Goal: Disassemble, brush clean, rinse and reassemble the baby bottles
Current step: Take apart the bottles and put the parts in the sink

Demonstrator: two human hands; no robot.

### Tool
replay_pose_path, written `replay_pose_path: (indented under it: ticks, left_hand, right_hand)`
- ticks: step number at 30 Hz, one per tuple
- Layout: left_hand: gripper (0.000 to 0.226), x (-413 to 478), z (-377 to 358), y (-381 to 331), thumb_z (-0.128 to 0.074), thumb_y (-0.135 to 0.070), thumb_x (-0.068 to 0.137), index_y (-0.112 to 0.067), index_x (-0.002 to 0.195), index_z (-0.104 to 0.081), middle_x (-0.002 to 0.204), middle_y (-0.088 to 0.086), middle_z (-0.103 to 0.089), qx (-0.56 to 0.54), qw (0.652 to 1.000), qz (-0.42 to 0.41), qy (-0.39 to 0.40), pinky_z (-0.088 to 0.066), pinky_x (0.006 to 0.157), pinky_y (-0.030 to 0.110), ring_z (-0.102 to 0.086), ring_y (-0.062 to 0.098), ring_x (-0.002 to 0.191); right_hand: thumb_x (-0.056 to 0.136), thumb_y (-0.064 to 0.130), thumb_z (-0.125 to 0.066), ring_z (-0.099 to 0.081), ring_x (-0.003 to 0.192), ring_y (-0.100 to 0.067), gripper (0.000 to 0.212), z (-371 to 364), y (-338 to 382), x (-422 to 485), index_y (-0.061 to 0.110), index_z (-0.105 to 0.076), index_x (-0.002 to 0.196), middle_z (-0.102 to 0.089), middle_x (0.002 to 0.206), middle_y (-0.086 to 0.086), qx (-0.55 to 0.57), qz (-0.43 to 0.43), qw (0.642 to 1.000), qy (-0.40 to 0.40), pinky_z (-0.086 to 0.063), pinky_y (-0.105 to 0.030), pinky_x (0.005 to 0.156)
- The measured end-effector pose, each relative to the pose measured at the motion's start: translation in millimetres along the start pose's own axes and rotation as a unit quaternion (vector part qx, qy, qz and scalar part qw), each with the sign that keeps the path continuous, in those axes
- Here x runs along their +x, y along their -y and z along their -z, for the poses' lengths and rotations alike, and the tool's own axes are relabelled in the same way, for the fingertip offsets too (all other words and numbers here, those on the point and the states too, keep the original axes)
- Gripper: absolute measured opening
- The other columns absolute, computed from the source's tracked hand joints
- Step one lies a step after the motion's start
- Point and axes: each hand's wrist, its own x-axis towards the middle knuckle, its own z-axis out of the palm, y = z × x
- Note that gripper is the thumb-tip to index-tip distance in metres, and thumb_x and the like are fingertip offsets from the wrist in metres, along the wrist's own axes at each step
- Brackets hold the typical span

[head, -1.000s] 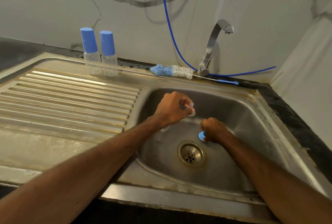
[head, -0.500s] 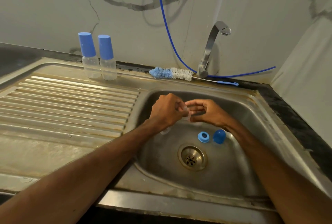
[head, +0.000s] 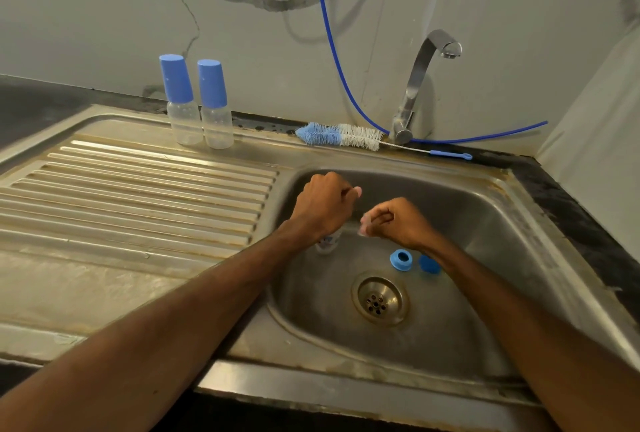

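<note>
Pinching a clear silicone teat (head: 363,224) in the right hand (head: 398,220) over the steel sink (head: 491,224). Curling the left hand (head: 322,206), contents hidden

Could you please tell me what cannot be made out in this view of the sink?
In the head view:
bottle: mostly hidden under the left hand and wrist.
left hand's grip: curled fingers face away.
pale piece pinched by the right hand: blurred, unidentifiable.
blue cap: partly behind the right forearm.
</note>
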Motion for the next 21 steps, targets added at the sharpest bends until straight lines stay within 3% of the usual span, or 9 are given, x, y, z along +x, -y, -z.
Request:
replay_pose_path:
  ticks: [3, 5, 9, 14, 17, 21]
  left_hand:
    - [0.032, 0, 6, 4, -0.061, -0.015, 0.088, -0.019, 0.056, -0.057, 0.058, -0.008, -0.057, 0.048, 0.998, 0.021, -0.028, -0.050, 0.056, 0.034, -0.055, 0.010, 0.055]
    - [0.021, 1, 7, 7, -0.059, -0.012, 0.081, -0.015, 0.060, -0.064, 0.060, -0.006, -0.062, 0.060, 0.997, 0.038, -0.032, -0.054, 0.056, 0.037, -0.059, 0.011, 0.058]
    - [0.017, 1, 5, 8, -0.061, -0.010, 0.076, -0.018, 0.063, -0.070, 0.070, -0.008, -0.071, 0.060, 0.996, 0.049, -0.032, -0.062, 0.064, 0.040, -0.066, 0.011, 0.066]
    - [0.017, 3, 4, 10, -0.063, -0.010, 0.078, -0.019, 0.067, -0.072, 0.075, -0.009, -0.072, 0.058, 0.996, 0.051, -0.033, -0.062, 0.070, 0.039, -0.067, 0.012, 0.071]
    - [0.020, 3, 3, 10, -0.062, -0.011, 0.078, -0.020, 0.061, -0.067, 0.069, -0.008, -0.068, 0.064, 0.996, 0.052, -0.041, -0.062, 0.069, 0.040, -0.066, 0.013, 0.068]
    - [0.011, 3, 8, 5, -0.065, -0.014, 0.086, -0.021, 0.080, -0.071, 0.081, -0.005, -0.070, 0.070, 0.995, 0.035, -0.066, -0.060, 0.074, 0.039, -0.065, 0.014, 0.077]
  right_hand:
    - [0.075, 0.026, -0.088, -0.067, 0.081, 0.001, 0.022, -23, -17, 9, 0.024, -0.078, 0.094, -0.074, 0.087, 0.011, -0.128, -0.005, 0.992, -0.014, -0.052, -0.021, 0.073]
    - [0.075, 0.024, -0.087, -0.064, 0.084, -0.003, 0.023, -36, -25, 19, 0.020, -0.077, 0.095, -0.071, 0.090, 0.010, -0.173, 0.008, 0.985, -0.010, -0.052, -0.023, 0.074]
    - [0.075, 0.016, -0.087, -0.069, 0.083, -0.015, 0.023, -58, -34, 31, 0.014, -0.077, 0.095, -0.073, 0.092, 0.000, -0.212, 0.007, 0.977, -0.004, -0.057, -0.030, 0.077]
    - [0.080, 0.016, -0.084, -0.067, 0.087, -0.017, 0.027, -77, -46, 27, 0.014, -0.070, 0.102, -0.068, 0.098, -0.003, -0.221, 0.017, 0.975, -0.009, -0.047, -0.022, 0.070]
    - [0.078, 0.028, -0.085, -0.063, 0.089, -0.014, 0.041, -75, -45, 26, 0.018, -0.067, 0.113, -0.067, 0.105, 0.000, -0.234, 0.007, 0.972, -0.015, -0.044, -0.023, 0.071]
    - [0.072, 0.032, -0.089, -0.063, 0.105, -0.018, 0.059, -58, -31, 24, 0.020, -0.064, 0.124, -0.064, 0.118, 0.001, -0.235, -0.030, 0.971, -0.024, -0.053, -0.032, 0.084]
